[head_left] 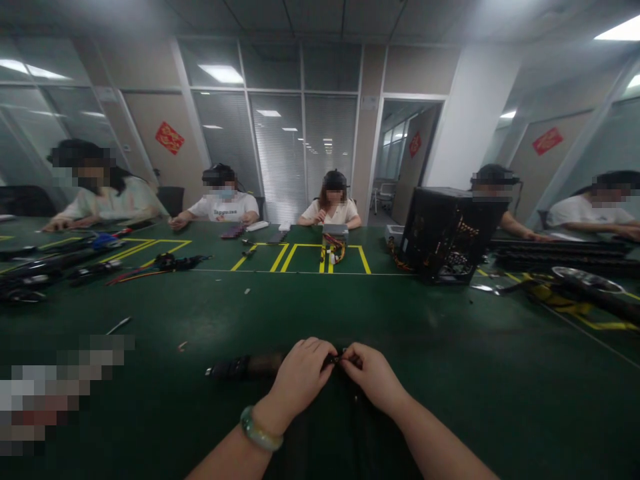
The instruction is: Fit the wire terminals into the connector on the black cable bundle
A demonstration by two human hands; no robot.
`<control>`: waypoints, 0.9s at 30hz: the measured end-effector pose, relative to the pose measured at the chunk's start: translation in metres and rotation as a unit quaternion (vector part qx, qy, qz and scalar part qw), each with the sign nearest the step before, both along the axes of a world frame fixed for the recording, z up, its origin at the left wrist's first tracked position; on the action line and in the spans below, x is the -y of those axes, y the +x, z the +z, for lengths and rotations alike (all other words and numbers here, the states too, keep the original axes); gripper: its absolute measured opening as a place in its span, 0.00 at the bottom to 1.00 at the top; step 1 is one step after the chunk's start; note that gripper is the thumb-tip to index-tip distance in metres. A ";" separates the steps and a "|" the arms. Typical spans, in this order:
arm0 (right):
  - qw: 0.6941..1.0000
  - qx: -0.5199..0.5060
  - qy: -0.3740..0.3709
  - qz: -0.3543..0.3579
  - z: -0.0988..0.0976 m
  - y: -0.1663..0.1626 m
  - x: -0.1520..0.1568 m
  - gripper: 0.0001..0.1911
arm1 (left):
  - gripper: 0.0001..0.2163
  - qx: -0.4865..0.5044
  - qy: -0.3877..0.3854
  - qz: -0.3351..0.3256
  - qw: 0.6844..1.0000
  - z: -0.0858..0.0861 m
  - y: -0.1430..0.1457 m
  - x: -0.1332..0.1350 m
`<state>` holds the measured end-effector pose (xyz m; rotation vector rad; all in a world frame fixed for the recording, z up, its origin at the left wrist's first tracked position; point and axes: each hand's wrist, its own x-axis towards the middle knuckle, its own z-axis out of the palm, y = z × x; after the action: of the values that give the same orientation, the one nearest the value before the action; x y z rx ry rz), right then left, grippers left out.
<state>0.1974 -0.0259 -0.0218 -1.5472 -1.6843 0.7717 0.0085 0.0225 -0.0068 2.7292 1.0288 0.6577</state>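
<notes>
A long dark object (235, 367), perhaps a bundled cable or strap, lies across the green table with a small shiny tip at its left end. My left hand (307, 367), with a green bangle on the wrist, is closed over its right part. My right hand (367, 373) pinches close beside the left fingertips. Between the two sets of fingertips shows a small black piece (336, 359), too small to name. The fingers hide most of it.
The green table (200, 313) has yellow tape lines. A black computer case (445, 233) stands at the back right. A power supply with cables (334, 240) sits at the far middle. Black cables (165, 262) lie at left, a pen-like tool (119, 325) nearer. Several people sit around.
</notes>
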 end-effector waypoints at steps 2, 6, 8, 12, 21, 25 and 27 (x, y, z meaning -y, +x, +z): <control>1.000 -0.019 -0.010 -0.002 0.000 0.001 0.000 0.03 | 0.08 -0.002 -0.007 -0.004 1.000 0.001 -0.001 0.000; 0.999 -0.039 -0.019 -0.007 0.000 0.000 0.000 0.03 | 0.06 -0.003 -0.008 -0.009 1.000 0.002 -0.001 0.000; 0.999 -0.044 -0.022 -0.004 0.001 0.000 0.000 0.03 | 0.07 -0.001 -0.006 -0.008 1.000 0.001 0.000 0.001; 0.999 -0.041 -0.033 0.008 0.006 0.003 0.001 0.03 | 0.08 0.006 0.006 0.018 1.000 -0.001 0.003 0.003; 0.999 -0.025 -0.030 0.010 0.012 0.007 0.004 0.04 | 0.04 0.005 0.020 0.029 0.999 -0.008 0.003 0.003; 1.000 -0.008 -0.017 0.011 0.007 0.007 0.002 0.04 | 0.04 0.004 0.023 0.017 1.000 -0.006 0.002 0.002; 1.000 0.000 -0.013 0.012 0.005 0.007 0.002 0.04 | 0.04 0.003 0.026 0.013 1.000 -0.005 0.002 0.002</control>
<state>0.2041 -0.0275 -0.0165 -1.5474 -1.7026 0.8085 0.0107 0.0209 -0.0119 2.7604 1.0635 0.7070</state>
